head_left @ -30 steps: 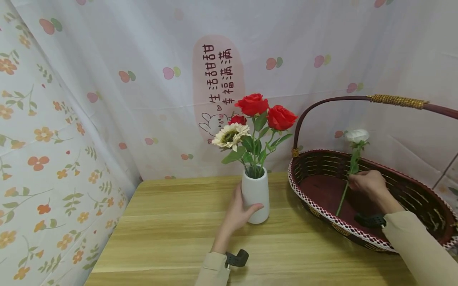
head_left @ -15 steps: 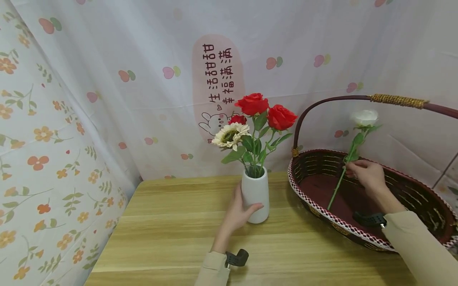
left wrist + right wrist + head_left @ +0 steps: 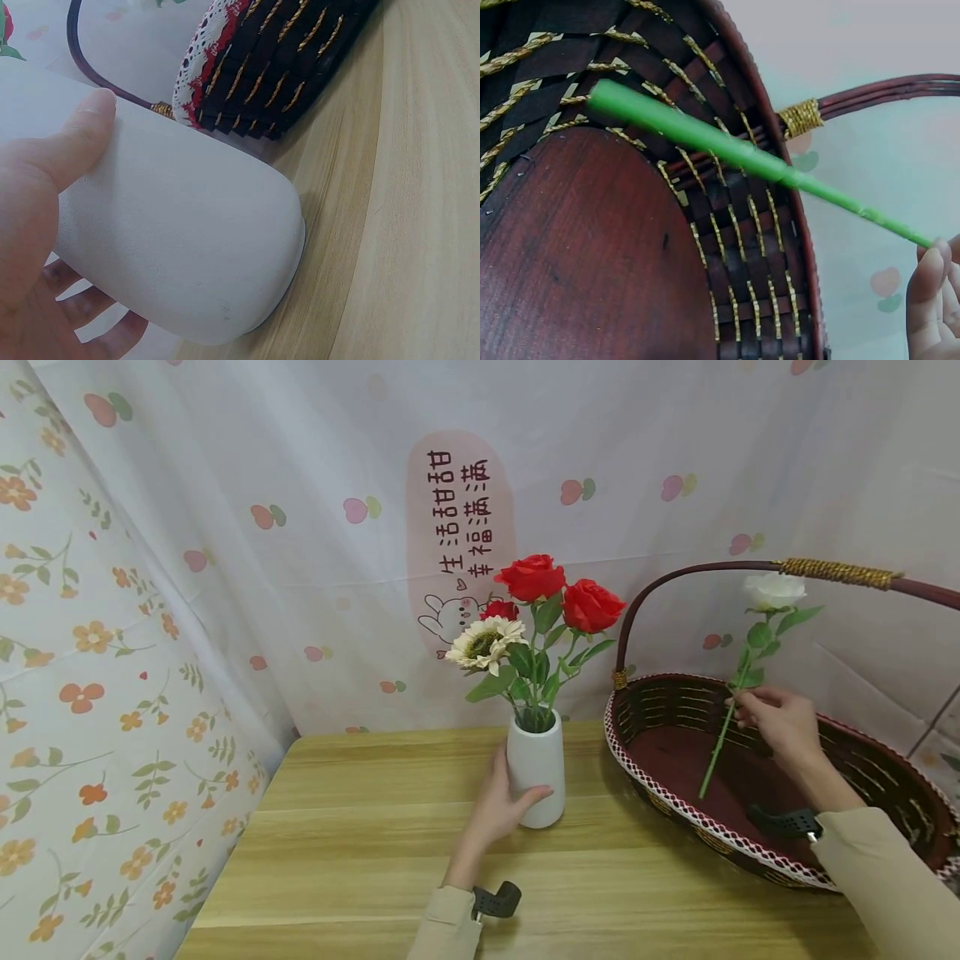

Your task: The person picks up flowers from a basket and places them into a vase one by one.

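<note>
My left hand (image 3: 497,803) curls round the white vase (image 3: 538,760), thumb across its front; the left wrist view shows the fingers wrapping behind its smooth wall. The vase stands upright on the wooden table and holds several stems: red roses (image 3: 531,578) and a cream sunflower (image 3: 491,642). Over the basket, my right hand (image 3: 783,723) pinches the stem of a white rose (image 3: 776,592) just below its leaves. The bloom leans up and to the right. In the right wrist view, the bare green stem (image 3: 735,152) runs from the fingertips across the basket's woven wall.
A dark woven basket (image 3: 750,850) with white-and-red trim stands at the table's right. Its tall handle (image 3: 693,567) arches over the back. A patterned curtain (image 3: 322,560) hangs behind the wooden table (image 3: 360,852).
The white rose has risen and shifted slightly to the right, its stem lifting and its leaves spreading into view. The right hand moved up a little with it. Left hand and vase stay put.
</note>
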A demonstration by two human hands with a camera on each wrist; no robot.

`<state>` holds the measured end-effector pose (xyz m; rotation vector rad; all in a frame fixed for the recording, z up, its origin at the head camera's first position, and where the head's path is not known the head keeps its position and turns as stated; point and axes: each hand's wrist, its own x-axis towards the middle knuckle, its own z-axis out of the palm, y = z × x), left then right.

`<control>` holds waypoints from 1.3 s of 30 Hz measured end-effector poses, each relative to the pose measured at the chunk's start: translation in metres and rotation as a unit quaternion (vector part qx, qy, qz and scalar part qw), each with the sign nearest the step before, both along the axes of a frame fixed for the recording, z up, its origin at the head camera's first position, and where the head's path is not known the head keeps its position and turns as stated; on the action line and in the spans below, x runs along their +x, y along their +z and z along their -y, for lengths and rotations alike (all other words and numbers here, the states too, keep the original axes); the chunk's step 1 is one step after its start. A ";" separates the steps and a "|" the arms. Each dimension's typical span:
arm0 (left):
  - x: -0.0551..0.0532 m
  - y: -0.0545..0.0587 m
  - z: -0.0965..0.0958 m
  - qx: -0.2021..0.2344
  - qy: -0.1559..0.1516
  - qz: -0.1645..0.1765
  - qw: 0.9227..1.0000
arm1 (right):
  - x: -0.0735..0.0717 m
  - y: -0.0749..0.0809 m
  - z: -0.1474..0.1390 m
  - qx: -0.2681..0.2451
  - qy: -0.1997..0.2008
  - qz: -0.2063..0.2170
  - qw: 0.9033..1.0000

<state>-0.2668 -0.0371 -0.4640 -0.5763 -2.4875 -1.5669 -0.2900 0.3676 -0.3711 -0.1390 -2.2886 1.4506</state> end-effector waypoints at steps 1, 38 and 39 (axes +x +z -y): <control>0.000 0.000 0.000 0.001 -0.001 -0.001 1.000 | 0.000 0.001 0.000 -0.005 0.005 -0.007 1.000; 0.001 -0.001 0.000 -0.004 0.003 0.007 1.000 | 0.022 0.030 0.078 -0.027 0.082 -0.065 0.994; 0.001 -0.001 0.000 -0.004 0.003 0.007 1.000 | 0.022 0.028 0.081 -0.025 0.085 -0.062 0.994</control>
